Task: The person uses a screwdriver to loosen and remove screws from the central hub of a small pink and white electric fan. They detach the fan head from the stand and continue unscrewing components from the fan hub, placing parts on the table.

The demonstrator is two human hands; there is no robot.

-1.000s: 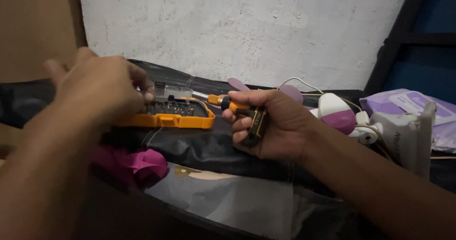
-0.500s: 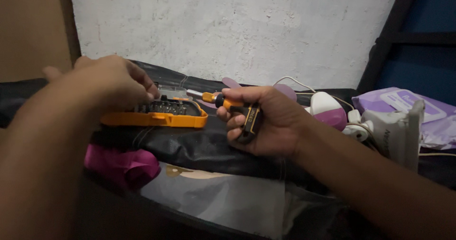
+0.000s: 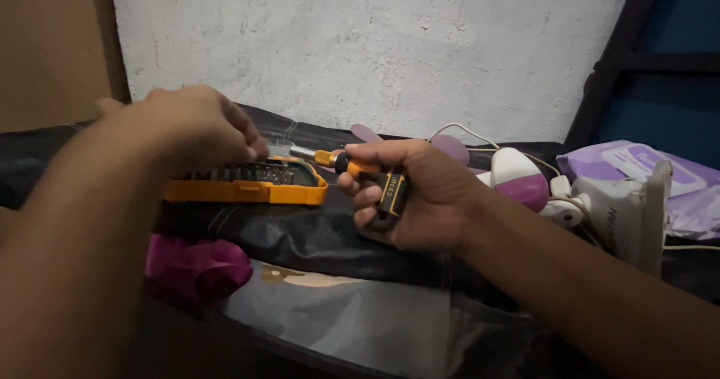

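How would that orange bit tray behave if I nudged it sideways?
The orange bit tray looks like rigid plastic, so it would probably slide whole. It lies on a wrinkled black cover, which may snag it. The bits standing in it might rattle loose.

I see a rough white plastered wall (image 3: 390, 49) behind, a brown panel (image 3: 52, 41) left, dim light throughout.
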